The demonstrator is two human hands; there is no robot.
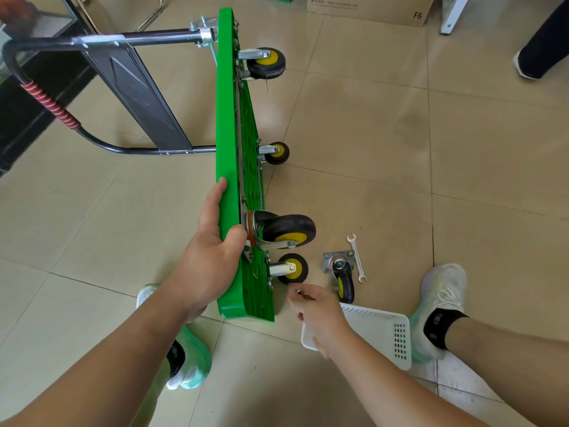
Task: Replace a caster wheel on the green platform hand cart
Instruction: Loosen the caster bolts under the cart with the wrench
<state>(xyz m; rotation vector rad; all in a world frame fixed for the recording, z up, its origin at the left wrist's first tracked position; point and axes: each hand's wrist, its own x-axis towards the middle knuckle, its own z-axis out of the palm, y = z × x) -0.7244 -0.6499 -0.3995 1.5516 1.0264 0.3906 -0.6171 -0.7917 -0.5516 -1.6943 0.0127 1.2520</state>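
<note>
Seen from my remote station: the green cart (229, 155) stands tipped on its long edge, running from top centre to lower centre of the frame, deck facing left, wheels facing right, black handle folded out to the upper left.

The left hand (212, 241) grips the deck's upper edge at mid-frame, thumb on the deck side and fingers curled over toward the underside. The right hand (317, 309), lower centre, has thumb and forefinger closed in a pinch on a small fastener (299, 292). Bolt or nut, I can't tell.

Progress, my read: approx. halfway or better. Four casters sit on the underside, incl. a large caster (286, 231) just right of the left hand. It looks bigger than the other three and is prob. the replacement. A loose caster (341, 275) lies on the tiles at lower right of centre, mounting plate up, with a wrench (356, 257) just beside it. So removal looks done and the swap seated. Left to do, I judge: fit the remaining hardware, tighten w/ the wrench, set the cart back on its wheels.

Containers: a white basket (388, 334) sits on the floor at lower right, partly under the right wrist, and I can't tell its contents. A cardboard box (369, 10) is at the top edge, closed side to me.
</note>
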